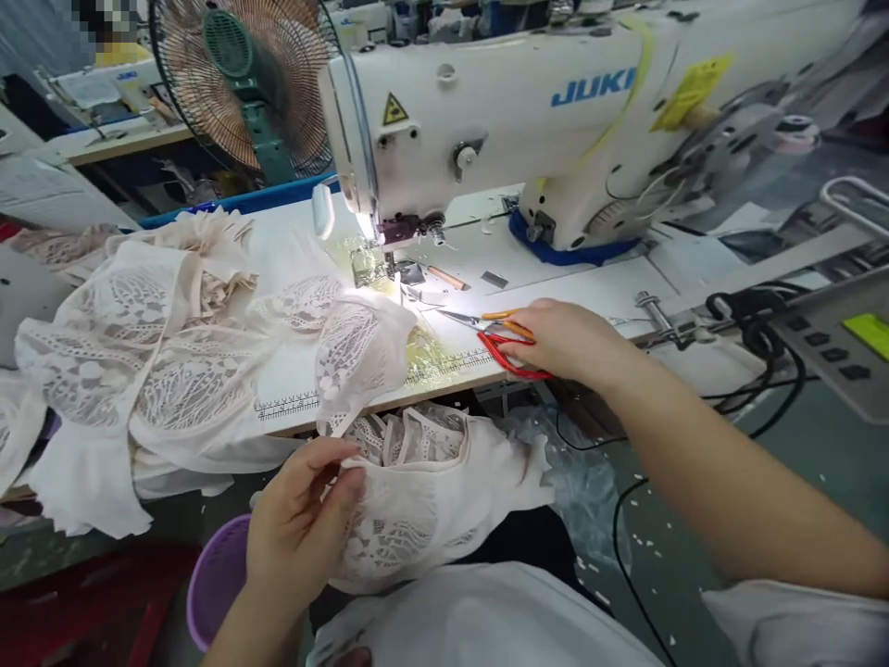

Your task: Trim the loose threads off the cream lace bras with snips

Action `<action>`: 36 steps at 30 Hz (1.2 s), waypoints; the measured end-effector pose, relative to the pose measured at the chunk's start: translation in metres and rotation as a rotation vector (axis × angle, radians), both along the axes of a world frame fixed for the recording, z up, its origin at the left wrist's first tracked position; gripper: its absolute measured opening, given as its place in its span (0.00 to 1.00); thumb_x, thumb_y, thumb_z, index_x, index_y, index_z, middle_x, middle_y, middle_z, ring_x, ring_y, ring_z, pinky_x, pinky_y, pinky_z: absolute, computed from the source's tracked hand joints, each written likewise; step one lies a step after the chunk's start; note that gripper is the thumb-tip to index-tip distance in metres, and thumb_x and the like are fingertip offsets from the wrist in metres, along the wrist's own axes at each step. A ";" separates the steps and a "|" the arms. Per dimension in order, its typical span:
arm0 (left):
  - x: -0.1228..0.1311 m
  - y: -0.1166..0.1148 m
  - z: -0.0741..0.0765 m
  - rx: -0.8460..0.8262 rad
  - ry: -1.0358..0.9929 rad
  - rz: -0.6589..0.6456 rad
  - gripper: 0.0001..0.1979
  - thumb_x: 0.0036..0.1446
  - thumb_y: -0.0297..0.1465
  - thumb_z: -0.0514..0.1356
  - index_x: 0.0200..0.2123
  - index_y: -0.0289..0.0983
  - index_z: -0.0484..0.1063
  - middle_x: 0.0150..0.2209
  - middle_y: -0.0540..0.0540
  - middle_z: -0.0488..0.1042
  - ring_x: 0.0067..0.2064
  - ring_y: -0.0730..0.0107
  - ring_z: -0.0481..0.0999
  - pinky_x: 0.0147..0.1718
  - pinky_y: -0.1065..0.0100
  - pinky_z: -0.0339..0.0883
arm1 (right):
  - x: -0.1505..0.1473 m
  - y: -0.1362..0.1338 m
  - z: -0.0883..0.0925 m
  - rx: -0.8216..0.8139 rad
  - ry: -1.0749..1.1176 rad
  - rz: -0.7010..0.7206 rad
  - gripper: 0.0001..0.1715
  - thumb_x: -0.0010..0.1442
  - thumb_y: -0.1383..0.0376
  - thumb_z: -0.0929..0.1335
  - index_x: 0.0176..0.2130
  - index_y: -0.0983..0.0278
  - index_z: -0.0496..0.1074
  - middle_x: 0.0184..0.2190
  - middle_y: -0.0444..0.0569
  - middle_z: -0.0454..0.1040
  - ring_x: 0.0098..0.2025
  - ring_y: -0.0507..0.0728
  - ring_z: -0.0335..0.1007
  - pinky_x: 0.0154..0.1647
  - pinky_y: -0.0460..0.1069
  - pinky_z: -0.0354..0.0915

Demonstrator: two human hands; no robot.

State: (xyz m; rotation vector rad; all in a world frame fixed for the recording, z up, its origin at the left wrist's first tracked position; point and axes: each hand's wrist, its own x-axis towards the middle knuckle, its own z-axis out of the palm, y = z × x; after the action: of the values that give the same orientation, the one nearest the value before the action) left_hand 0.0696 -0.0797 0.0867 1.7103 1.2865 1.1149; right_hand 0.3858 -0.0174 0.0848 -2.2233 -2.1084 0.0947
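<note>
My left hand (306,519) pinches the edge of a white lace bra (395,519), between thumb and fingertips, just in front of the table edge. Most of that bra hangs over my lap. One lace cup (361,347) lies on the table near the needle area (390,264); whether it belongs to the same bra I cannot tell. On the right, my right hand (566,343) is closed around the handles of a pair of scissors (504,338), one loop red and the other orange. Their blades point left, toward the sewing machine (444,130), and my fingertips are partly hidden.
A pile of white lace bras (167,343) covers the table's left side. Behind it stands a fan (243,83). A printed ruler (451,366) runs along the front edge. Below are a purple basket (219,579) and black cables (618,519); a control panel (833,343) juts in at right.
</note>
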 end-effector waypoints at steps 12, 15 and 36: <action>0.010 -0.002 0.006 0.040 -0.205 0.057 0.09 0.51 0.21 0.61 0.34 0.40 0.74 0.33 0.52 0.75 0.33 0.77 0.74 0.31 0.81 0.69 | -0.113 -0.079 -0.045 0.291 0.796 0.502 0.15 0.52 0.59 0.72 0.36 0.68 0.71 0.31 0.53 0.73 0.33 0.59 0.69 0.32 0.51 0.66; 0.003 0.000 0.002 0.067 -0.186 0.066 0.09 0.51 0.21 0.62 0.34 0.40 0.75 0.33 0.51 0.75 0.34 0.76 0.75 0.32 0.81 0.69 | -0.120 -0.082 -0.052 0.320 0.850 0.459 0.05 0.57 0.65 0.68 0.32 0.66 0.69 0.27 0.50 0.72 0.29 0.57 0.67 0.28 0.49 0.64; -0.033 0.010 -0.009 -0.073 -0.270 0.001 0.10 0.52 0.26 0.64 0.39 0.38 0.72 0.32 0.48 0.75 0.31 0.72 0.75 0.26 0.76 0.70 | -0.113 -0.088 -0.021 -0.067 1.224 0.421 0.03 0.51 0.72 0.71 0.28 0.66 0.73 0.26 0.44 0.68 0.28 0.51 0.65 0.28 0.43 0.61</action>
State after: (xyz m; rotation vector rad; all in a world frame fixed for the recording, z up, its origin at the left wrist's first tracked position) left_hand 0.0365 -0.0698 0.0779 1.4497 1.1441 1.2368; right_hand 0.2732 -0.1050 0.0639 -1.0828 -1.6938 1.1841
